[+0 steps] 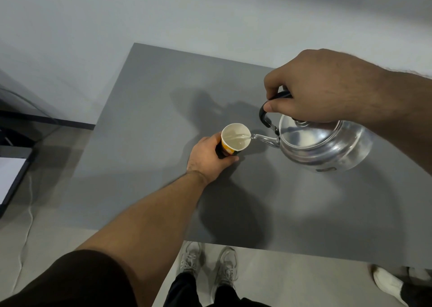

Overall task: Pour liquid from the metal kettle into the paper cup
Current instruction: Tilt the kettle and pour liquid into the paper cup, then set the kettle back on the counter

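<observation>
A shiny metal kettle (pixel 322 143) hangs tilted above the grey table (pixel 145 91), its spout pointing left over the rim of the paper cup (pixel 235 138). My right hand (pixel 322 87) grips the kettle's black handle from above. A thin clear stream runs from the spout into the cup, which holds some liquid. The cup is white inside with an orange and black outside. It stands on the table, and my left hand (pixel 208 159) is wrapped around its lower side.
A dark glass-topped stand (pixel 21 124) and a white panel (pixel 9 175) sit at the left, with a cable on the floor. My shoes (pixel 208 264) show below the table's near edge. Another person's white shoe (pixel 388 283) is at the bottom right.
</observation>
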A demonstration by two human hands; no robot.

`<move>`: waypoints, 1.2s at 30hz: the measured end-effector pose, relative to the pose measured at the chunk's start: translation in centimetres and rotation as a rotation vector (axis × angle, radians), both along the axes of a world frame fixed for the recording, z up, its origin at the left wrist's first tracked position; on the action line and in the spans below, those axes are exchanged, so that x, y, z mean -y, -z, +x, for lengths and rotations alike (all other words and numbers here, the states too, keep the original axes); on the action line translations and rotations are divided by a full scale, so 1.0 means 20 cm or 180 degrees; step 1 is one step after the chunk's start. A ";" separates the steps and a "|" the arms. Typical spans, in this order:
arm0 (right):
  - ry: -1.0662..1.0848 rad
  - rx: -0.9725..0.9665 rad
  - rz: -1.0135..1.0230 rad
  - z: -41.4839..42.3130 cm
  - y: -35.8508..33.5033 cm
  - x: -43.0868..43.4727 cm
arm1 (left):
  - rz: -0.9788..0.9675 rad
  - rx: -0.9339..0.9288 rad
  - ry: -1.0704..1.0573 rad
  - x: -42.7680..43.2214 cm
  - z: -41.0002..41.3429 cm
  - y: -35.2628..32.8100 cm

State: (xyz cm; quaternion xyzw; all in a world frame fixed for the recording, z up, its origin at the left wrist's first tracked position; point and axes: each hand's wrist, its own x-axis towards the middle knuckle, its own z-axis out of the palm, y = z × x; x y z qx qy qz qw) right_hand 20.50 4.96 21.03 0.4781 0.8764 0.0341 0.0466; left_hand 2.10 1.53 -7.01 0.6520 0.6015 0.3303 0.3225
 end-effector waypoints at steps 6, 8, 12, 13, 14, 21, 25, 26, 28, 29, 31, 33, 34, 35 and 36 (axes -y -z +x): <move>0.0016 0.0007 -0.0055 0.01 0.01 0.00 | 0.0009 0.0016 0.0007 0.00 0.00 0.00; 0.0021 0.0016 -0.0048 0.01 0.01 0.00 | 0.0008 0.0024 0.0022 0.00 0.00 0.00; 0.0022 0.0027 -0.0022 0.00 0.01 0.00 | 0.0018 -0.0002 0.0035 -0.01 0.00 0.00; 0.0015 0.0020 -0.0017 0.00 0.01 0.00 | 0.0016 0.0000 0.0037 -0.01 0.00 0.00; 0.0006 0.0011 -0.0008 0.00 0.01 0.00 | 0.0011 0.0005 0.0035 -0.01 0.00 0.00; -0.0024 0.0012 -0.0006 -0.01 0.02 -0.01 | -0.0001 0.0032 0.0010 0.00 0.00 0.00; 0.0041 -0.0072 -0.0026 0.02 0.04 0.00 | 0.0025 0.0007 0.0028 0.00 0.00 0.00; 0.0077 -0.0128 -0.0064 0.04 0.05 0.00 | 0.0028 0.0017 0.0023 0.00 0.00 0.00; 0.0169 -0.0264 -0.0150 0.08 0.06 0.00 | 0.0042 0.0016 0.0028 0.00 0.00 0.00; 0.0229 -0.0349 -0.0193 0.10 0.07 0.01 | 0.0048 0.0005 0.0040 0.00 0.00 0.00; 0.0371 -0.0552 -0.0288 0.14 0.08 0.01 | 0.0046 -0.0007 0.0060 0.00 -0.01 0.00; 0.0514 -0.0753 -0.0341 0.19 0.10 0.02 | 0.0019 -0.0001 0.0033 0.00 -0.01 0.00; 0.0591 -0.0850 -0.0360 0.22 0.11 0.02 | 0.0005 -0.0007 0.0020 0.00 -0.01 0.00; 0.0677 -0.0950 -0.0389 0.25 0.13 0.02 | 0.0002 -0.0019 0.0015 0.00 -0.01 0.00; 0.0763 -0.1061 -0.0434 0.28 0.14 0.02 | 0.0009 -0.0029 0.0015 0.00 -0.01 0.00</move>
